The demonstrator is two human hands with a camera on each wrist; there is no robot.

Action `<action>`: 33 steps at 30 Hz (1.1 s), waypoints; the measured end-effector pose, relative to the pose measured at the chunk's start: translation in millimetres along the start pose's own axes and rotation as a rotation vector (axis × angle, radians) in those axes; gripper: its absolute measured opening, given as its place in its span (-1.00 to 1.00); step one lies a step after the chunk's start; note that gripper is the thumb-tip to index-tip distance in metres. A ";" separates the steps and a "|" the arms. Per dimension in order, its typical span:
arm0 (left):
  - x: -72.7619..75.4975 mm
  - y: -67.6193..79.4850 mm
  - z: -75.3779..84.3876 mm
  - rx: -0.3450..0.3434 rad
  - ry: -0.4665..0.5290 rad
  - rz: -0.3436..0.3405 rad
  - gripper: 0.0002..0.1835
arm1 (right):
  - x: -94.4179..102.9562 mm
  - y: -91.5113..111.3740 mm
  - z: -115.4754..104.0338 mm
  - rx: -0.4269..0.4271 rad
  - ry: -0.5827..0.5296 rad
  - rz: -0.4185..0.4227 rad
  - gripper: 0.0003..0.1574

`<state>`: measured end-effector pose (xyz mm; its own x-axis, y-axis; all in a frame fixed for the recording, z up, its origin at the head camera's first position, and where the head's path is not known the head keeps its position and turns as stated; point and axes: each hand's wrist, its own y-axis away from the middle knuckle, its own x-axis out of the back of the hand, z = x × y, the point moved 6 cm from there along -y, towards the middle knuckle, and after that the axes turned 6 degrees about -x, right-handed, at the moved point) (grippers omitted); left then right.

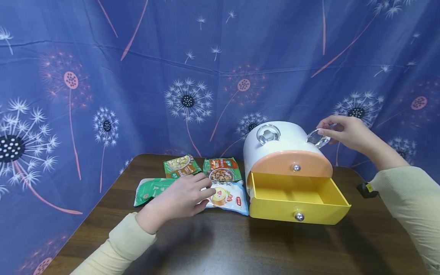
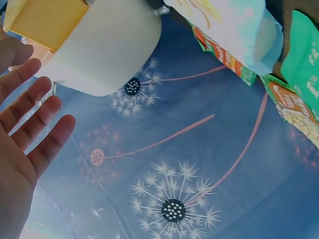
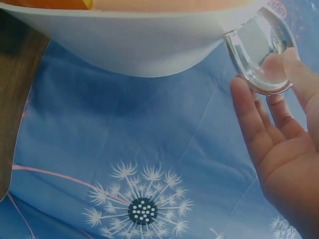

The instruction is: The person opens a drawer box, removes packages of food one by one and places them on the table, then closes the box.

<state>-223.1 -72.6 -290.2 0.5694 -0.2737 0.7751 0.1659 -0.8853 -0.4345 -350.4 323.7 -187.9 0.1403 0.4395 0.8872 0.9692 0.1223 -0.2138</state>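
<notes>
Partly hidden behind left hand [image 1: 183, 194]: green packet [image 1: 155, 188], white-blue packet [image 1: 231, 198]

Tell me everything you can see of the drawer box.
The drawer box looks like glossy plastic: a rounded white shell, a closed orange upper drawer and a yellow lower drawer pulled out, each with a round silvery knob. Two shiny ear-like discs stand on top; the person's right hand holds the right one. It stands upright on the wood-look table, right of the food packets; whether the nearest packet touches it is unclear.
</notes>
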 end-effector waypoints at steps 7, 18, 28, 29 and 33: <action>2.2 -7.1 4.1 0.007 0.004 0.024 -0.77 | -0.5 -1.2 1.9 0.007 -0.014 0.048 -0.49; 10.5 -28.0 19.9 -0.046 0.026 0.086 -0.79 | -1.1 -2.5 -1.2 0.052 0.001 0.088 -0.55; 15.7 -50.9 34.6 -0.102 -0.005 0.161 -0.83 | -3.0 1.3 -0.7 0.062 0.011 0.122 -0.58; 16.1 -53.2 36.2 -0.104 -0.009 0.168 -0.82 | -2.9 1.5 -0.9 0.065 0.012 0.130 -0.59; 16.8 -61.9 42.5 -0.114 -0.030 0.185 -0.78 | -2.5 1.3 -1.8 0.075 0.013 0.152 -0.59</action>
<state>-189.6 -6.4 -269.7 0.6056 -0.4258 0.6723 -0.0345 -0.8581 -0.5124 -349.1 321.2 -189.6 0.2870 0.4465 0.8475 0.9190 0.1214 -0.3752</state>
